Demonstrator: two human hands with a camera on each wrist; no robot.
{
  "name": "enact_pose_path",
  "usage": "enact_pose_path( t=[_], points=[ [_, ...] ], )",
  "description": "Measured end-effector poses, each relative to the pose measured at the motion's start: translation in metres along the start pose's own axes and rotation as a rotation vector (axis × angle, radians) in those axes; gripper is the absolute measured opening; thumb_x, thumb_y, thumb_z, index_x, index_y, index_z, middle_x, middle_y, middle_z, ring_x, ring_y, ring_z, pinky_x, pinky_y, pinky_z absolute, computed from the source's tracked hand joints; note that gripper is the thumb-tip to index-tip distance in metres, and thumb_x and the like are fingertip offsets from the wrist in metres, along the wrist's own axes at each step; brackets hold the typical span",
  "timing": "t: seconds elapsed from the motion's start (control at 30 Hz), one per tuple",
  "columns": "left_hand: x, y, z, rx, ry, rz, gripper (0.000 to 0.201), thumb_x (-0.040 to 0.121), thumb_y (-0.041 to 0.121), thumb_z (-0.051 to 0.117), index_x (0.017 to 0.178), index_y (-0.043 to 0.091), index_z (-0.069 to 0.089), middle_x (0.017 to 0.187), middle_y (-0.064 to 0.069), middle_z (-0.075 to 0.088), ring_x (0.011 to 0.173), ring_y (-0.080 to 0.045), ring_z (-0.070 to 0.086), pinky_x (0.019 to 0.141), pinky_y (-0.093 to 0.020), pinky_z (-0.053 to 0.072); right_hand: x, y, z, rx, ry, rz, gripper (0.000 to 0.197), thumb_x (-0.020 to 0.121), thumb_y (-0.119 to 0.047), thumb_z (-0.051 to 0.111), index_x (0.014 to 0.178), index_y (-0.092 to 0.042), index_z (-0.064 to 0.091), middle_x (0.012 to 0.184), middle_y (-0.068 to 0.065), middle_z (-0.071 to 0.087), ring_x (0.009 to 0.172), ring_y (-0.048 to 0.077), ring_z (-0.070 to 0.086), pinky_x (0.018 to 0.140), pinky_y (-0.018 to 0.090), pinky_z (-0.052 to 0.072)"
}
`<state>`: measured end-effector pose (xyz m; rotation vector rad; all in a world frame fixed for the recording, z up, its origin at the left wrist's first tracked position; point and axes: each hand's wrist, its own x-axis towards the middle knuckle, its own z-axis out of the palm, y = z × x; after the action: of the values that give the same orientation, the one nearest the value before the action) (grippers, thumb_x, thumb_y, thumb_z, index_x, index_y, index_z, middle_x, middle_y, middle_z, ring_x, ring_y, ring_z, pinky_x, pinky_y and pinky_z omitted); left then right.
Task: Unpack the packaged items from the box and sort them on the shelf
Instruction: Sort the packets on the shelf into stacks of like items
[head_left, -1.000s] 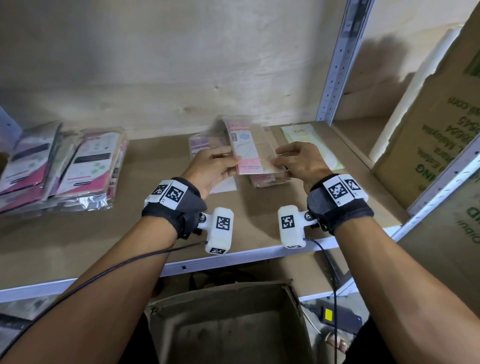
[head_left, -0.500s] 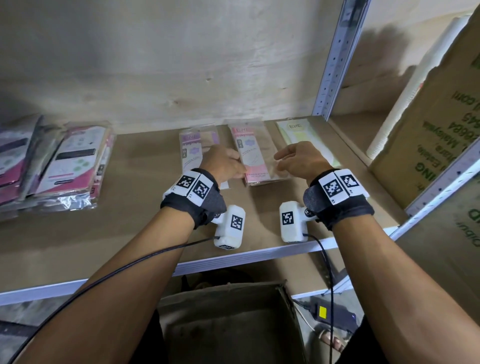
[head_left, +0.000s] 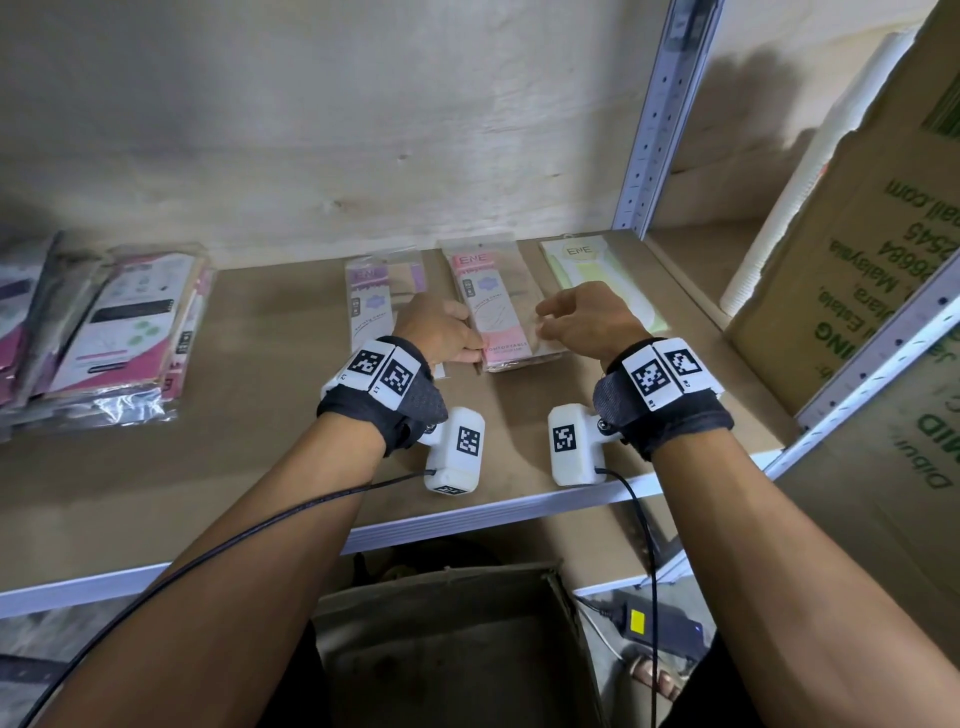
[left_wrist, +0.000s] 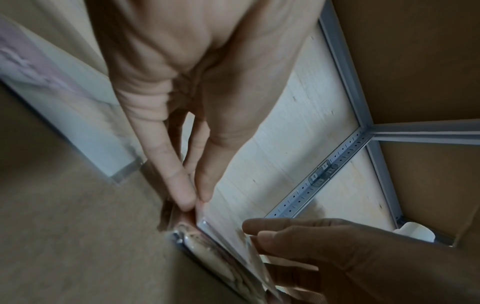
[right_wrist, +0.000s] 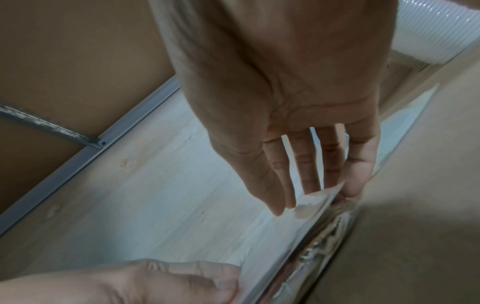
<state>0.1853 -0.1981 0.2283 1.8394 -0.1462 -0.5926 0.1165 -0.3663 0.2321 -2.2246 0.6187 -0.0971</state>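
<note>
A stack of pink packets (head_left: 493, 306) lies flat on the brown shelf (head_left: 260, 415), between a purple packet pile (head_left: 374, 296) and a yellow-green packet (head_left: 587, 260). My left hand (head_left: 467, 345) is at the pink stack's left edge; in the left wrist view its thumb and fingertip (left_wrist: 182, 191) pinch the edge of the pink stack (left_wrist: 228, 242). On the right side, my right hand (head_left: 545, 322) holds nothing; its straight fingers (right_wrist: 311, 181) touch the edge of the pink stack (right_wrist: 319, 236).
A taller pile of pink and white packets (head_left: 114, 332) sits at the shelf's left. A grey upright post (head_left: 665, 114), a white roll (head_left: 779, 208) and large cartons (head_left: 857, 270) stand to the right. An open cardboard box (head_left: 457, 649) and a power adapter (head_left: 660, 623) lie below.
The pink packet that both hands held tilted above the shelf now lies flat on the pink stack. Both hands have dropped to the stack's two side edges.
</note>
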Motion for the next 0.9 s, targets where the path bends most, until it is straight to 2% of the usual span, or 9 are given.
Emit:
enact_pose_path(
  t=[0.23,0.33,0.43,0.5,0.57,0.67,0.7,0.8,0.9],
  points=[
    [0.002,0.0,-0.001,0.012,0.0,0.013,0.052,0.085,-0.012,0.069,0.133,-0.005,0.053,0.129,-0.022,0.063,0.111,-0.034,0.068,0.092,-0.038,0.058,-0.003,-0.003,0.0,-0.064,0.012,-0.016,0.032,0.087,-0.015,0.071,0.12,-0.014,0.071,0.126,0.007,0.066,0.104,0.016,0.058,0.084,0.023,0.042],
    [0.001,0.002,-0.008,0.074,0.014,0.062,0.054,0.085,-0.003,0.073,0.135,0.0,0.053,0.126,-0.017,0.065,0.103,-0.027,0.07,0.091,-0.036,0.058,-0.007,-0.008,-0.001,-0.087,0.046,-0.034,0.033,0.088,-0.018,0.069,0.121,-0.016,0.07,0.129,0.005,0.064,0.118,0.021,0.059,0.091,0.024,0.042],
    [0.0,0.002,-0.023,0.051,0.13,0.12,0.061,0.084,0.008,0.078,0.138,0.005,0.051,0.115,-0.014,0.067,0.091,-0.024,0.071,0.088,-0.039,0.06,-0.01,-0.018,-0.004,-0.101,0.133,-0.093,0.027,0.091,-0.02,0.066,0.117,-0.018,0.071,0.127,0.003,0.064,0.12,0.021,0.058,0.101,0.029,0.043],
    [-0.005,0.001,-0.04,-0.013,0.21,0.17,0.051,0.084,0.01,0.078,0.131,0.007,0.057,0.099,-0.008,0.068,0.078,-0.02,0.069,0.076,-0.031,0.062,-0.014,-0.027,-0.004,-0.062,0.14,-0.15,0.023,0.092,-0.021,0.064,0.114,-0.018,0.072,0.115,0.001,0.069,0.109,0.018,0.063,0.094,0.028,0.048],
    [-0.01,-0.001,-0.061,-0.02,0.281,0.234,0.034,0.085,0.011,0.076,0.118,0.009,0.066,0.094,-0.006,0.07,0.069,-0.016,0.068,0.065,-0.025,0.06,-0.021,-0.036,0.002,-0.007,0.076,-0.206,0.019,0.093,-0.02,0.065,0.11,-0.018,0.072,0.101,0.0,0.073,0.091,0.015,0.068,0.081,0.025,0.05],
    [-0.023,-0.01,-0.098,-0.059,0.371,0.265,0.021,0.088,0.014,0.073,0.109,0.01,0.072,0.093,-0.004,0.074,0.068,-0.016,0.069,0.065,-0.025,0.058,-0.037,-0.051,0.023,0.154,-0.052,-0.238,0.016,0.093,-0.011,0.063,0.106,-0.01,0.071,0.085,0.005,0.073,0.072,0.018,0.069,0.072,0.034,0.055],
    [-0.027,-0.014,-0.112,-0.062,0.396,0.267,0.019,0.089,0.018,0.073,0.107,0.013,0.072,0.091,-0.003,0.075,0.07,-0.017,0.071,0.066,-0.026,0.058,-0.043,-0.055,0.032,0.199,-0.086,-0.238,0.016,0.093,-0.009,0.063,0.107,-0.006,0.071,0.082,0.007,0.071,0.068,0.019,0.067,0.068,0.034,0.055],
    [-0.044,-0.022,-0.157,-0.073,0.493,0.296,0.01,0.09,0.028,0.071,0.097,0.021,0.07,0.091,-0.002,0.074,0.066,-0.016,0.072,0.065,-0.027,0.059,-0.059,-0.067,0.063,0.246,-0.221,-0.281,0.018,0.095,-0.005,0.061,0.11,0.001,0.069,0.08,0.008,0.068,0.066,0.019,0.063,0.058,0.021,0.051],
    [-0.063,-0.032,-0.204,-0.092,0.634,0.324,0.004,0.091,0.028,0.068,0.087,0.027,0.068,0.093,-0.006,0.074,0.059,-0.012,0.07,0.055,-0.024,0.057,-0.066,-0.088,0.098,0.294,-0.318,-0.299,0.017,0.096,-0.003,0.059,0.109,0.006,0.066,0.077,0.011,0.066,0.064,0.019,0.061,0.058,0.021,0.049]
  ],
)
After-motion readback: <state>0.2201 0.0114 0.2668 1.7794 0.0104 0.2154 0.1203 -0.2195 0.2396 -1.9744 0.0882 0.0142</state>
